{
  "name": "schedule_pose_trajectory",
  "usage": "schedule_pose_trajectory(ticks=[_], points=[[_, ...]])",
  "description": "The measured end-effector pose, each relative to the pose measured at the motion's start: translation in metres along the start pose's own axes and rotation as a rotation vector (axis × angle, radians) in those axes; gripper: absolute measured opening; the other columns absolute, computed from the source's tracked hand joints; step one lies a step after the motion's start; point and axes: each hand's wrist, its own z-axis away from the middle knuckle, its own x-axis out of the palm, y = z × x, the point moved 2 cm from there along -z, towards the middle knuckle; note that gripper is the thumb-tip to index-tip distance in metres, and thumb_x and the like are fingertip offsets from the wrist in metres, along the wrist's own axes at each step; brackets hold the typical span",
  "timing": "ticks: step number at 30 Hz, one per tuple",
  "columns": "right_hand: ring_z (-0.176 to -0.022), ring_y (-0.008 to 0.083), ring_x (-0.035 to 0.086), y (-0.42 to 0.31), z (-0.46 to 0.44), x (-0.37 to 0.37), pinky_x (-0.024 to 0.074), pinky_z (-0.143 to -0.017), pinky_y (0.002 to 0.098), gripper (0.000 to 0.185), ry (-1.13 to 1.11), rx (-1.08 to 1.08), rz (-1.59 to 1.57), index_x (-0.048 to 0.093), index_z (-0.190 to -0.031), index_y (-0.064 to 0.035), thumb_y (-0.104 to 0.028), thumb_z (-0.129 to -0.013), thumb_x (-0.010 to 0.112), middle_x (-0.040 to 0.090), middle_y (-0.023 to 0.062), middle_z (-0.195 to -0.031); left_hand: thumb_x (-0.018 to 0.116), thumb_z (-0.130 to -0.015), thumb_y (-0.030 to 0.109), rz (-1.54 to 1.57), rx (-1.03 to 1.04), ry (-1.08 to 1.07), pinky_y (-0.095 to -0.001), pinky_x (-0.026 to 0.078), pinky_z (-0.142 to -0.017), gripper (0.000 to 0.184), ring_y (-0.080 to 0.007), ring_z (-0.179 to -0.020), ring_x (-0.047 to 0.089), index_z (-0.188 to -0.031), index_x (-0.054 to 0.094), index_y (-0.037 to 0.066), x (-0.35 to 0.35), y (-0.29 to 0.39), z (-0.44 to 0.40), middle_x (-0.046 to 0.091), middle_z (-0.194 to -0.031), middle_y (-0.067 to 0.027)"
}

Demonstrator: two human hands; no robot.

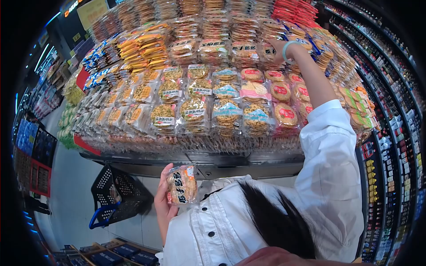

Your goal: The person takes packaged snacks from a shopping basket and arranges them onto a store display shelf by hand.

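Observation:
A clear packet of round biscuits with black lettering and an orange corner (183, 184) is in my left hand (165, 199), held in front of my white shirt. My right arm reaches out over the display, and my right hand (279, 51) is at the upper rows, at stacked biscuit packets with black lettering (245, 52). Its fingertips are hard to make out among the packets. Nearer to me lie rows of packets with red round labels (285, 114) and packets with blue-and-white labels (227, 111).
A black perforated basket with a blue handle (126, 195) stands on the floor at the left. Tall shelves of small bottles (390, 133) line the right side. Dark blue boxes (126, 250) lie at the bottom left.

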Motion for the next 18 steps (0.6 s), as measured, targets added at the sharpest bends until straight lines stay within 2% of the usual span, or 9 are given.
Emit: schedule_pose_trajectory(ticks=[8, 11, 14, 17, 18], points=[[-0.128, 0.0328, 0.047, -0.002, -0.002, -0.002, 0.0406, -0.104, 0.0369, 0.094, -0.069, 0.005, 0.062, 0.023, -0.147, -0.0024, -0.021, -0.069, 0.070, 0.043, 0.0217, -0.142, 0.051, -0.094, 0.024, 0.010, 0.017, 0.020, -0.0501, 0.046, -0.100, 0.056, -0.0351, -0.121, 0.052, -0.143, 0.031, 0.004, -0.003, 0.000, 0.001, 0.044, -0.137, -0.0237], [-0.128, 0.0294, 0.047, -0.001, -0.001, 0.000, 0.0316, -0.110, 0.0417, 0.092, -0.026, -0.012, 0.047, 0.026, -0.148, -0.0098, -0.024, -0.070, 0.071, 0.046, 0.0164, -0.142, 0.052, -0.093, 0.024, -0.001, 0.018, 0.028, -0.0498, 0.047, -0.099, 0.058, -0.0348, -0.121, 0.052, -0.143, 0.031, 0.004, -0.003, -0.001, -0.001, 0.045, -0.137, -0.0236], [-0.128, 0.0260, 0.049, -0.008, 0.012, 0.000, 0.0151, -0.115, 0.0501, 0.088, 0.062, 0.022, 0.223, 0.031, -0.148, -0.0203, -0.029, -0.071, 0.073, 0.049, 0.0088, -0.141, 0.052, -0.093, 0.025, -0.020, 0.011, 0.027, -0.0491, 0.047, -0.099, 0.059, -0.0348, -0.120, 0.053, -0.143, 0.031, 0.004, -0.003, -0.001, -0.003, 0.045, -0.137, -0.0236], [-0.128, 0.0240, 0.049, -0.004, 0.014, 0.005, 0.0028, -0.115, 0.0559, 0.083, 0.113, -0.019, 0.234, 0.035, -0.146, -0.0288, -0.032, -0.072, 0.073, 0.051, 0.0039, -0.140, 0.052, -0.093, 0.025, -0.028, 0.002, 0.024, -0.0488, 0.047, -0.099, 0.059, -0.0348, -0.120, 0.053, -0.143, 0.031, 0.003, -0.001, -0.001, -0.005, 0.046, -0.136, -0.0236], [-0.128, 0.0243, 0.049, -0.002, 0.013, 0.006, 0.0033, -0.115, 0.0558, 0.082, 0.124, -0.008, 0.232, 0.036, -0.146, -0.0290, -0.032, -0.073, 0.073, 0.051, 0.0041, -0.140, 0.051, -0.093, 0.025, -0.028, -0.001, 0.026, -0.0489, 0.047, -0.099, 0.058, -0.0349, -0.120, 0.053, -0.143, 0.030, 0.003, 0.000, -0.001, -0.006, 0.046, -0.136, -0.0236]])
